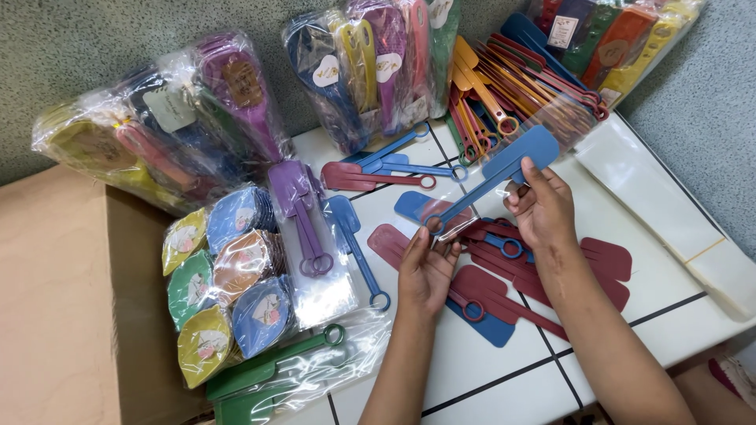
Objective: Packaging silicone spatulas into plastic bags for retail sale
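A blue flat plastic paddle (504, 166) with a long handle and a ring at its end is held above the white tiled surface (472, 354). My right hand (542, 206) grips the paddle's wide end. My left hand (426, 266) pinches the ring end. Under my hands lie loose dark red paddles (598, 264) and blue paddles (492, 327). More loose paddles, red, blue and purple (293, 193), lie to the left of my hands.
Clear plastic bags of coloured paddles (197, 110) are stacked along the back. A bag of round coloured tagged pieces (228, 275) and green paddles in a bag (260, 378) sit at the left. A cardboard box (55, 299) is far left, clear sleeves (661, 205) at right.
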